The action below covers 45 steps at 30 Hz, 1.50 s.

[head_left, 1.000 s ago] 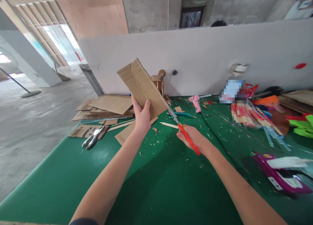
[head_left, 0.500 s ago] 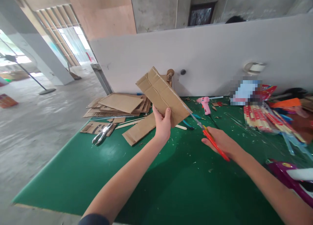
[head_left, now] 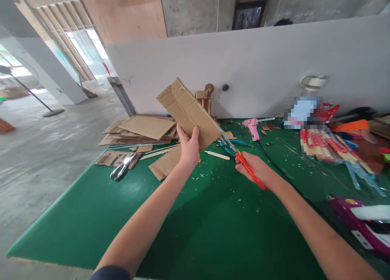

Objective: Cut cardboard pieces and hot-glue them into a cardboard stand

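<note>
My left hand (head_left: 189, 147) grips the lower edge of a creased brown cardboard piece (head_left: 187, 111) and holds it tilted up above the green table (head_left: 91, 215). My right hand (head_left: 258, 171) is closed round red-handled scissors (head_left: 242, 162). Their blades meet the right edge of the cardboard near its lower corner. Small cardboard scraps lie on the table under both hands.
A stack of flat cardboard sheets (head_left: 143, 130) lies at the back left, with metal pliers (head_left: 122, 169) in front of it. A pink glue gun (head_left: 252, 128), packs of sticks (head_left: 317, 144) and a purple package (head_left: 359, 223) lie to the right. A white partition (head_left: 274, 61) closes the far edge.
The view has swung about. The scissors stay at the cardboard's right edge, and the blades now sit lower, nearer its bottom corner. Both hands keep their hold.
</note>
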{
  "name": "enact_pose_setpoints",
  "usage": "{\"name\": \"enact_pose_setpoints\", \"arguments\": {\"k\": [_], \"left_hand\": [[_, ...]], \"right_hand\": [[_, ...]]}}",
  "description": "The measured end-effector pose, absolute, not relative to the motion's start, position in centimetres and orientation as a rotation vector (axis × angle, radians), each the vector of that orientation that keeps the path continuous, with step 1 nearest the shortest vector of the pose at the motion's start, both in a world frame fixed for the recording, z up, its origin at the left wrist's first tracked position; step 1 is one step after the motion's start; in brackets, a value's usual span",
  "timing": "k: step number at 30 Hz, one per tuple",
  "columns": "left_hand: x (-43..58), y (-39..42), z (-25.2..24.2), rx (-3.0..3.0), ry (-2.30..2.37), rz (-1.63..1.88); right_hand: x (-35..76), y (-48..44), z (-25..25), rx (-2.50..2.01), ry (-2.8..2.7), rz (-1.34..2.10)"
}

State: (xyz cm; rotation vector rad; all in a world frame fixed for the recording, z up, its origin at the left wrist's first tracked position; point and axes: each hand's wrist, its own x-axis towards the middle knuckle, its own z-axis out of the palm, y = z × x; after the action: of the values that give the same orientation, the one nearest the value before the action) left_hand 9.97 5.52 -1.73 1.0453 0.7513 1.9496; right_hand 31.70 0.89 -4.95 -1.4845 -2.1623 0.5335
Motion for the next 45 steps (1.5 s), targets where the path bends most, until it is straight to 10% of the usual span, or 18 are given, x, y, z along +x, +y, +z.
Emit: {"name": "enact_pose_setpoints", "arguments": {"k": [15,25,45], "left_hand": [[11.9,3.5,-2.4,1.135,0.773,1.907],[10.2,5.6,-2.3,0.932,0.761,1.973],[10.3,4.9,-1.9,1.110,0.761,1.985]], "right_hand": [[35.8,0.8,-5.5,-1.477,-2.309,0.323],[32.1,2.1,-5.0,-1.145,-2.178,0.840],[31.8,1.4,-5.6,-1.424,-2.250,0.354]]}}
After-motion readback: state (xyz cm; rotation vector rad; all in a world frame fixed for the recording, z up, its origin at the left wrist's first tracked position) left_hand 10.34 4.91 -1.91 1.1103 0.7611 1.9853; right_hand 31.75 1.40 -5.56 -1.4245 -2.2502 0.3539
